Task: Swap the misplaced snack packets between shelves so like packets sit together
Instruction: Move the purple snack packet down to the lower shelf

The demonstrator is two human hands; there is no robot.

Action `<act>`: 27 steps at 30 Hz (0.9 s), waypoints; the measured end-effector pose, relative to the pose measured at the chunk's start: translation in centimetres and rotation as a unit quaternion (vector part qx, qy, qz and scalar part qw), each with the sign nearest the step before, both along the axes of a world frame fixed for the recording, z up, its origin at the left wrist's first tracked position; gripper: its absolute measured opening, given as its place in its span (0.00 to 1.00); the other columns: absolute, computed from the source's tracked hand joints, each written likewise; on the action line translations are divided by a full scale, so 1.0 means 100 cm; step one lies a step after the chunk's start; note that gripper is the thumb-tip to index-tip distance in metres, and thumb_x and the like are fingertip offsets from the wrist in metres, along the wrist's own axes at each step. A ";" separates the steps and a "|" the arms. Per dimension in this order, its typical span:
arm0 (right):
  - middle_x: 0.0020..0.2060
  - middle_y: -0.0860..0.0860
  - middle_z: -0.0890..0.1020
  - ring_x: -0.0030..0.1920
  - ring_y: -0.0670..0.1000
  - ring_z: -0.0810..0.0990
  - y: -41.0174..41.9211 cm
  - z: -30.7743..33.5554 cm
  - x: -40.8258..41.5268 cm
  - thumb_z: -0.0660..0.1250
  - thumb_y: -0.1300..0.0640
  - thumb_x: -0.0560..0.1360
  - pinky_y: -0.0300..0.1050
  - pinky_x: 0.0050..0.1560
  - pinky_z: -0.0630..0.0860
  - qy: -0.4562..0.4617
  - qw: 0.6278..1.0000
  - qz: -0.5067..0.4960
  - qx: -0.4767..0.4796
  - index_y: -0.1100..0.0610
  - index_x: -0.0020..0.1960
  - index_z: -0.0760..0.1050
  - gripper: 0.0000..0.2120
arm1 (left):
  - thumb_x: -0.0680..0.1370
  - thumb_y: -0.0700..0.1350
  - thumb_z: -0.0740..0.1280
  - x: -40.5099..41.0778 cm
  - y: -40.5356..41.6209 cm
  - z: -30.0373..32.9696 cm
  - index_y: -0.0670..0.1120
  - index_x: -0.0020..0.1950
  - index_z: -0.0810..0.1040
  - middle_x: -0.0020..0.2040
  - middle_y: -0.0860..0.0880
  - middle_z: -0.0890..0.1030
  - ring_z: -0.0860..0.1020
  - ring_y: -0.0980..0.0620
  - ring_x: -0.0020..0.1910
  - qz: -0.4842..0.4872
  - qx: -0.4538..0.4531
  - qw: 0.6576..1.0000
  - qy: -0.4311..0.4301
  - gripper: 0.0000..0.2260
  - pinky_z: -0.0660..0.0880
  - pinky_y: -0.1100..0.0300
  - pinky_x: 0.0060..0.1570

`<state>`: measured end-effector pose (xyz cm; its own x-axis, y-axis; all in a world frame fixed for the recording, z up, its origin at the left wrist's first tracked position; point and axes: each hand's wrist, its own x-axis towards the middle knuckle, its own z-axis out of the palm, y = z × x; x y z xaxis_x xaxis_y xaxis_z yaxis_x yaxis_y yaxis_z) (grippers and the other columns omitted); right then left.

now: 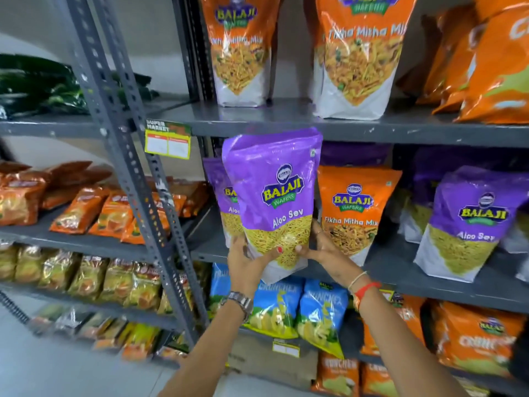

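Note:
Both hands hold a purple Aloo Sev packet (276,190) upright in front of the middle shelf (400,270). My left hand (246,259) grips its lower left corner, and my right hand (323,247) its lower right side. Just behind it stands another purple Aloo Sev packet (219,184). An orange Tikha Mitha Mix packet (353,210) stands right beside it on the same shelf, with a further purple Aloo Sev packet (469,224) to the right. On the upper shelf (286,116) stand two orange Tikha Mitha Mix packets (242,50) (362,58).
Orange bags (486,70) lie at the upper shelf's right end. Blue chip packets (320,310) and orange packets (472,339) fill the shelf below. A grey slotted post (134,184) separates a left rack holding small orange and yellow packets (100,213). A price tag (167,140) hangs from the upper shelf edge.

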<state>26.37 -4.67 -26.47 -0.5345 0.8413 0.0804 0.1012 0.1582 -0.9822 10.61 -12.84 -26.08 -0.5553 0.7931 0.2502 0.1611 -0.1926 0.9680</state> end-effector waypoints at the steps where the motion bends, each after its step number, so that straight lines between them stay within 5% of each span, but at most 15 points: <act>1: 0.73 0.49 0.64 0.73 0.49 0.62 0.005 -0.009 -0.001 0.71 0.53 0.70 0.45 0.69 0.64 -0.006 1.000 -0.005 -0.007 0.51 0.76 0.52 0.41 | 0.59 0.43 0.78 0.002 0.005 -0.010 0.43 0.45 0.75 0.40 0.49 0.73 0.73 0.47 0.42 0.007 -0.008 1.000 0.009 0.20 0.72 0.64 0.41; 5: 0.72 0.51 0.64 0.73 0.52 0.61 0.031 -0.034 -0.006 0.65 0.66 0.74 0.50 0.71 0.64 -0.027 0.999 -0.011 -0.022 0.52 0.76 0.50 0.37 | 0.56 0.50 0.77 0.008 0.030 -0.040 0.38 0.58 0.72 0.56 0.37 0.76 0.74 0.39 0.57 0.030 -0.050 0.998 0.016 0.35 0.73 0.44 0.57; 9: 0.72 0.52 0.66 0.74 0.53 0.62 0.061 -0.051 -0.012 0.65 0.68 0.73 0.56 0.74 0.62 -0.043 0.998 -0.033 -0.029 0.52 0.75 0.52 0.37 | 0.59 0.43 0.78 0.008 0.059 -0.055 0.34 0.59 0.71 0.58 0.34 0.75 0.73 0.36 0.58 0.041 -0.082 0.995 0.028 0.33 0.71 0.49 0.58; 12: 0.67 0.51 0.69 0.72 0.54 0.64 0.078 -0.056 -0.021 0.64 0.71 0.73 0.51 0.71 0.64 -0.037 0.997 -0.067 -0.033 0.54 0.74 0.55 0.35 | 0.58 0.46 0.78 0.008 0.081 -0.063 0.39 0.63 0.69 0.64 0.37 0.73 0.70 0.39 0.64 0.047 -0.093 0.995 0.004 0.36 0.69 0.43 0.64; 19: 0.67 0.54 0.72 0.69 0.55 0.69 0.105 -0.089 -0.034 0.60 0.72 0.72 0.59 0.71 0.66 -0.025 0.989 -0.147 0.012 0.54 0.73 0.58 0.33 | 0.64 0.39 0.76 0.016 0.112 -0.078 0.37 0.68 0.62 0.68 0.39 0.67 0.65 0.52 0.64 0.051 -0.105 0.993 -0.013 0.37 0.59 0.62 0.61; 24: 0.60 0.51 0.76 0.62 0.51 0.75 0.091 -0.090 -0.038 0.61 0.70 0.74 0.43 0.61 0.73 0.021 0.964 -0.258 0.052 0.59 0.67 0.69 0.22 | 0.65 0.41 0.74 0.019 0.126 -0.083 0.41 0.70 0.59 0.70 0.42 0.64 0.62 0.47 0.70 0.045 -0.102 0.994 -0.006 0.38 0.58 0.61 0.62; 27: 0.52 0.59 0.83 0.51 0.59 0.82 0.073 -0.095 -0.030 0.62 0.68 0.73 0.37 0.48 0.77 0.050 0.902 -0.414 0.107 0.60 0.54 0.78 0.13 | 0.63 0.41 0.76 0.021 0.126 -0.083 0.42 0.68 0.61 0.65 0.46 0.67 0.64 0.47 0.68 0.067 -0.071 0.995 -0.034 0.38 0.63 0.58 0.65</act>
